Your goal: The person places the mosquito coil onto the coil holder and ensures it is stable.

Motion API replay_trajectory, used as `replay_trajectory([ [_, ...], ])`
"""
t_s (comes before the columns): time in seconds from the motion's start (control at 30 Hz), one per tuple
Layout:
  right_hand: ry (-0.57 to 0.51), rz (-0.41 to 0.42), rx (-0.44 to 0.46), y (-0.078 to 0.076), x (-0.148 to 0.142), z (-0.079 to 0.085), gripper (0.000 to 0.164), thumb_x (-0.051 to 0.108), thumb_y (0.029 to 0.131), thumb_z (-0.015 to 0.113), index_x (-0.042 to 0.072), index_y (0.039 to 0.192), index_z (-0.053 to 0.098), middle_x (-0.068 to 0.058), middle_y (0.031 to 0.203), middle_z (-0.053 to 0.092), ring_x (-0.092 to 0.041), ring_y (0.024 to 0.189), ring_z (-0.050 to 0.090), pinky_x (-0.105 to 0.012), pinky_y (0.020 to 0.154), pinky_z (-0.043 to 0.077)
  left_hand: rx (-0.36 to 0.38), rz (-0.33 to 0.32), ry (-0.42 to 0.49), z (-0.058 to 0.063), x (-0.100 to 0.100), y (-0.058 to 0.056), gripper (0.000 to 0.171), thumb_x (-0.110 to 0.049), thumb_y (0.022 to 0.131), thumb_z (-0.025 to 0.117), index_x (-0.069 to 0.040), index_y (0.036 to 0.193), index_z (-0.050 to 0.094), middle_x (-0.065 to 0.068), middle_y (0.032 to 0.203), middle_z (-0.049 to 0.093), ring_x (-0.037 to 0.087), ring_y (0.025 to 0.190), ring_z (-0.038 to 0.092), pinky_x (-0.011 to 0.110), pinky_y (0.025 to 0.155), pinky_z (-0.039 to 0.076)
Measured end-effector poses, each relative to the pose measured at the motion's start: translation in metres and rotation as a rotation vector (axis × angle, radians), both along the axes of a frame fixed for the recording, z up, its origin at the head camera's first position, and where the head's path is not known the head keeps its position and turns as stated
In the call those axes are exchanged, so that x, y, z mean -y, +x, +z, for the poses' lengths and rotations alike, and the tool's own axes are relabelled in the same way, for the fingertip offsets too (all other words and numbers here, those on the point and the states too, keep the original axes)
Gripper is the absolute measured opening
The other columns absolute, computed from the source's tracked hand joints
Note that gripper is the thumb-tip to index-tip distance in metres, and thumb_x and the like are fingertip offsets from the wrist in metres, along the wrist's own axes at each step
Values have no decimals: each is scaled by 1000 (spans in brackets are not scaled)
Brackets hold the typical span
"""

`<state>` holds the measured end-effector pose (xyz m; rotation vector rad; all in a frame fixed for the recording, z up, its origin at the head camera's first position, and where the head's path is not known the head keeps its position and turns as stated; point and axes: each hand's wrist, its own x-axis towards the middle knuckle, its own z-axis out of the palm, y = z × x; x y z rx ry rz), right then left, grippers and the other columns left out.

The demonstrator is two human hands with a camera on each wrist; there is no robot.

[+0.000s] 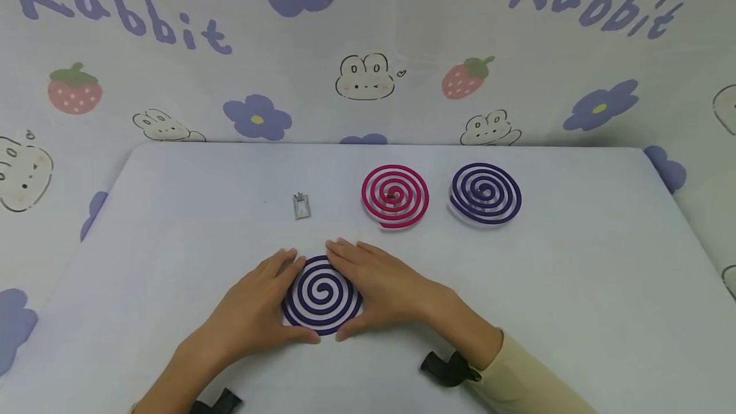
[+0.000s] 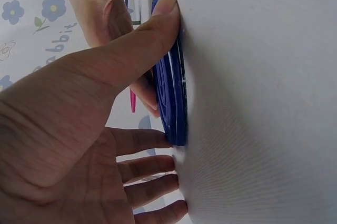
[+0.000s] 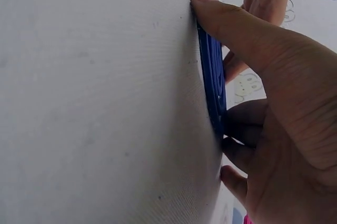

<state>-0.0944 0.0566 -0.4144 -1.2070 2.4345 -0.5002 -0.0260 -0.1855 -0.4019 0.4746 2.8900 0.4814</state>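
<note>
A dark blue-purple mosquito coil (image 1: 324, 287) lies flat on the white table near its front middle. My left hand (image 1: 253, 312) holds its left edge, thumb at the near rim and fingers along the far left side. On the opposite side, my right hand (image 1: 385, 280) grips the right edge the same way. Both thumbs come close together at the near rim. From the side, in the left wrist view, the coil (image 2: 166, 95) looks layered; whether it is one coil or more I cannot tell. The right wrist view shows the coil (image 3: 208, 71) low against the tabletop.
A small silver metal stand (image 1: 296, 207) lies behind my left hand. Farther back are a pink coil (image 1: 395, 193), with something small and metallic at its middle, and another purple coil (image 1: 485, 191). A patterned cloth (image 1: 414, 24) hangs behind the table (image 1: 575, 273).
</note>
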Motion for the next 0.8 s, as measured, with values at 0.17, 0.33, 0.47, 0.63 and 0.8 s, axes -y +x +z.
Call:
replay_trajectory([
  [0.17, -2, -21, -6, 2, 0, 1, 119, 63, 77, 88, 7, 166, 32, -6, 177, 26, -22, 166, 22, -44, 137, 20, -11, 2, 4, -1, 0, 0, 114, -62, 68, 94, -3, 156, 50, 20, 161, 50, 43, 148, 50, 60, 117, 49],
  [0.33, -6, -30, -28, 2, 1, 0, 119, 65, 77, 87, 6, 165, 34, -6, 177, 28, -23, 166, 25, -45, 136, 22, -20, 0, 2, -2, 0, -1, 115, -63, 67, 94, -3, 156, 50, 20, 161, 50, 43, 147, 51, 60, 116, 49],
  [0.47, -29, -43, -50, 1, -1, -1, 117, 66, 74, 88, 7, 163, 40, -5, 174, 36, -23, 164, 31, -46, 135, 27, -5, -7, -3, -3, -1, -2, 115, -66, 68, 92, -6, 156, 50, 19, 162, 49, 42, 149, 49, 61, 117, 48],
  [0.63, -61, -32, -93, -1, -1, -3, 116, 67, 73, 89, 7, 161, 43, -6, 170, 42, -24, 161, 36, -46, 133, 32, -6, -4, -8, -2, 0, -2, 114, -66, 68, 92, -6, 156, 51, 18, 161, 50, 42, 149, 49, 60, 117, 48],
  [0.8, -74, -33, -91, -1, 1, -3, 116, 66, 73, 89, 8, 161, 42, -6, 169, 43, -25, 159, 39, -47, 132, 32, 2, -11, 4, -2, 3, -2, 114, -63, 68, 93, -3, 156, 50, 20, 162, 48, 41, 151, 47, 57, 119, 48],
])
